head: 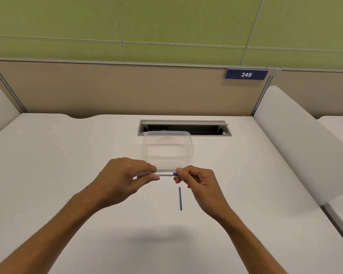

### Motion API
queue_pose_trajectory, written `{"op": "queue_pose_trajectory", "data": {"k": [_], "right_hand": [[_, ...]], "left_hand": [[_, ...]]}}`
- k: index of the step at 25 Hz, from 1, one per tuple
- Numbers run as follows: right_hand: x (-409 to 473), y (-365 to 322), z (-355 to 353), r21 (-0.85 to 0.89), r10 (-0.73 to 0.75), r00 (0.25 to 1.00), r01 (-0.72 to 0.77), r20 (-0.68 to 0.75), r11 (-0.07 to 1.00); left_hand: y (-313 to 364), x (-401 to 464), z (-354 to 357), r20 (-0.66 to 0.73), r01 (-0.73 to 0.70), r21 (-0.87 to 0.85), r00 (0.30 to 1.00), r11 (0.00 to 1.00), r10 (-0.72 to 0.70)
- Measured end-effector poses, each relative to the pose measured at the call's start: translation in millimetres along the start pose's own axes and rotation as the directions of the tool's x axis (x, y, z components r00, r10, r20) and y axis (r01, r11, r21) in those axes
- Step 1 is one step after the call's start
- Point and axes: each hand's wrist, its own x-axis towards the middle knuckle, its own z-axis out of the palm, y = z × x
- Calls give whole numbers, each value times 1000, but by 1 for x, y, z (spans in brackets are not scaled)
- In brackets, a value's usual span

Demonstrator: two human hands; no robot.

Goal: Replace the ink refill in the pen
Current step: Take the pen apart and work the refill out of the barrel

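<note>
Pen (pixel 162 173) held level above the desk (pixel 67 155) — left hand (pixel 121 178) wrapped around the white barrel, right hand (pixel 198 182) pinching its blue end piece between thumb and forefinger. Blue refill (pixel 180 198) lies loose on the desk just below, untouched. Step in hand looks like working the end piece — whether off or on cannot be told; next move calls for a steady barrel grip.

White desk (pixel 48 155) — beige partition (pixel 117 88), green wall (pixel 166 18).
</note>
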Motion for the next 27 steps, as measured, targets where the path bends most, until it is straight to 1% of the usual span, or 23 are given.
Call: {"op": "queue_pose_trajectory", "data": {"k": [4, 8, 14, 20, 23, 27], "right_hand": [[0, 2, -3, 14, -49, 999, 49, 10, 999], [0, 4, -6, 27, -64, 998, 64, 6, 998], [-3, 3, -2, 14, -43, 999, 43, -12, 999], [-3, 2, 3, -64, -65, 998, 63, -18, 996], [-2, 3, 2, -56, -70, 998, 70, 3, 996], [-2, 3, 0, -41, -67, 998, 67, -1, 997]], "left_hand": [[0, -1, 0, 6, 13, -10, 1000, 1000, -13], [0, -3, 0, 3, 20, -15, 1000, 1000, -20], [2, -2, 1, 3, 15, -33, 1000, 999, -15], [6, -1, 3, 6, -4, 18, 1000, 1000, 4], [7, -1, 2, 11, -21, 53, 1000, 998, 21], [6, -1, 2, 18, 5, 4, 1000, 1000, -5]]}}
